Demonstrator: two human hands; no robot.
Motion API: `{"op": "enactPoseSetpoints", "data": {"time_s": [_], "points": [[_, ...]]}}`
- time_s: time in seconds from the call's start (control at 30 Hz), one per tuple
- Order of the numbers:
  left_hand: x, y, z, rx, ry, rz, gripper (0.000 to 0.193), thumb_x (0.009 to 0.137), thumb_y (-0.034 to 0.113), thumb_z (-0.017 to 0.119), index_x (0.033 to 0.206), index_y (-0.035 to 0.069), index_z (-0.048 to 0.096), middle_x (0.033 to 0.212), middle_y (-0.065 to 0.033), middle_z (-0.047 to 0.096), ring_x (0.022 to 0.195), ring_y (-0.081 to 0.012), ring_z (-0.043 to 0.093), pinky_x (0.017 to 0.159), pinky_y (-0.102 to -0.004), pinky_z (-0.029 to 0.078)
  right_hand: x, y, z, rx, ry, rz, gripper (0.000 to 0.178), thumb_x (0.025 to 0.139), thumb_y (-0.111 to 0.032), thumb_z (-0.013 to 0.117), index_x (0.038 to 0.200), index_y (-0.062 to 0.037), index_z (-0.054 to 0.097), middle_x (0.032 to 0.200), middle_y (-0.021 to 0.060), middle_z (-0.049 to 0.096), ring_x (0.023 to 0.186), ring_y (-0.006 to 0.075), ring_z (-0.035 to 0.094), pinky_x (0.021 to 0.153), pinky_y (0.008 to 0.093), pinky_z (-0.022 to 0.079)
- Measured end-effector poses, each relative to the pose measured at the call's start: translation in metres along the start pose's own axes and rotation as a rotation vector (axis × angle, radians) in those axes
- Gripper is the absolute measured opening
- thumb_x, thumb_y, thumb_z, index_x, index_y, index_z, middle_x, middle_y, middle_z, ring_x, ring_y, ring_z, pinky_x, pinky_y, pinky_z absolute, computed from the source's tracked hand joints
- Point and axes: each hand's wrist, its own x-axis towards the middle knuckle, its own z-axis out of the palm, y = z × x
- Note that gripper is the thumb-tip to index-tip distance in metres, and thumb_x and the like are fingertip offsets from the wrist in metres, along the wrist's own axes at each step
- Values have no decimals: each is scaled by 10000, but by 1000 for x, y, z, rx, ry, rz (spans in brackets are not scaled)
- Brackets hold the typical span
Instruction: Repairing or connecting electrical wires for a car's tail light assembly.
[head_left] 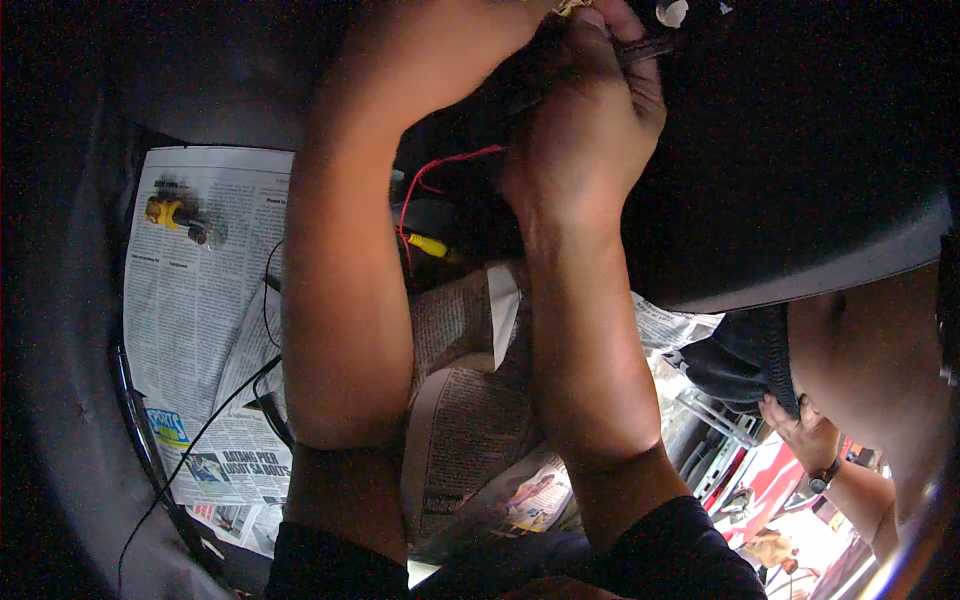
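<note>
Both of my bare forearms reach up to the top edge, into a dark space. My left hand (505, 18) is mostly cut off there, its fingers out of sight. My right hand (590, 130) is closed, thumb pressed against the fingers; what it grips is too dark to make out. A thin dark strip (652, 48) runs by its fingers, and a small pale yellow piece (572, 6) shows between the hands. Below, between my forearms, hang a thin red wire (440, 164) and a yellow connector (428, 245).
Newspaper sheets (210, 320) line the left side, with a yellow-and-dark tool or fitting (178, 217) on them. A black cable (200, 437) crosses the lower left. Crumpled newspaper (465, 440) lies between my forearms. At right, past a curved dark panel edge (800, 295), another person's hand (810, 435) shows.
</note>
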Motion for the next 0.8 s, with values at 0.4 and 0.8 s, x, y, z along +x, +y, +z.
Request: {"op": "enactPoseSetpoints", "data": {"time_s": [0.4, 0.8], "points": [[1, -12, -2, -125, -136, 5, 225, 957, 67, 724, 1156, -20, 667, 1064, -128, 737, 1003, -189, 723, 865, -311, 595, -9, 2, 15, 274, -19, -26, 283, 1079, -158, 444, 1226, 14, 615, 1081, 92, 659, 940, 157, 607, 838, 292, 469], [1, -7, -5, 113, -137, 43, 157, 1036, 172, 631, 1100, 31, 657, 973, -67, 688, 916, -153, 673, 813, -309, 558, -16, 2, 14, -509, 56, -309, 273, 1103, -126, 409, 1268, 53, 531, 1194, 149, 621, 1095, 207, 613, 969, 320, 502]]}}
